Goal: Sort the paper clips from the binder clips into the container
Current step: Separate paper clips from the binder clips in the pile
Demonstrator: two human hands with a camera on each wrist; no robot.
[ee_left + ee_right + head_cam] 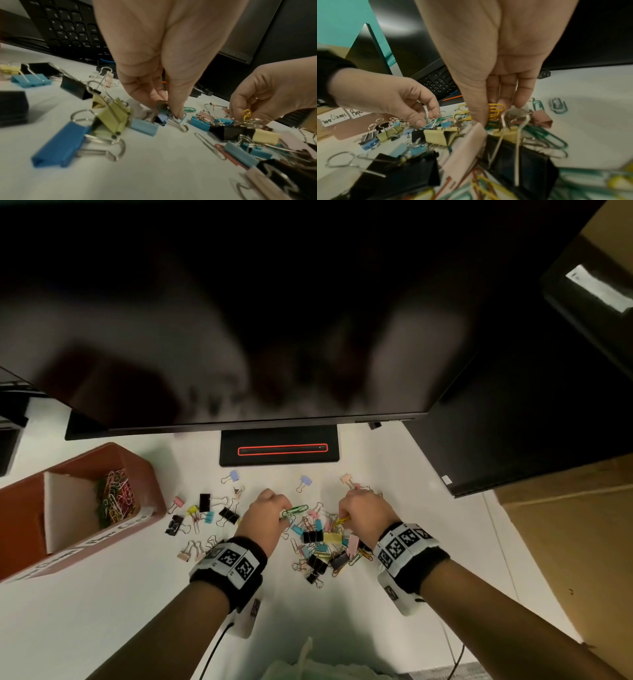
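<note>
A mixed pile of coloured binder clips and paper clips [323, 542] lies on the white desk between my hands. My left hand [286, 513] pinches green paper clips [295, 510] at the pile's left edge; its fingertips [176, 113] reach down among small binder clips. My right hand [342, 517] pinches a yellow paper clip [342, 521] over the pile's far right, and the yellow paper clips [495, 111] show between its thumb and fingers. The brown container [24, 508] stands at the left, with a heap of paper clips [114, 498] in its far compartment.
Loose binder clips [205, 515] are scattered between the container and my left hand. A dark monitor [239, 337] overhangs the desk, its stand base [279, 446] just beyond the clips. A keyboard [68, 27] lies behind. A cardboard box [565, 542] borders the right.
</note>
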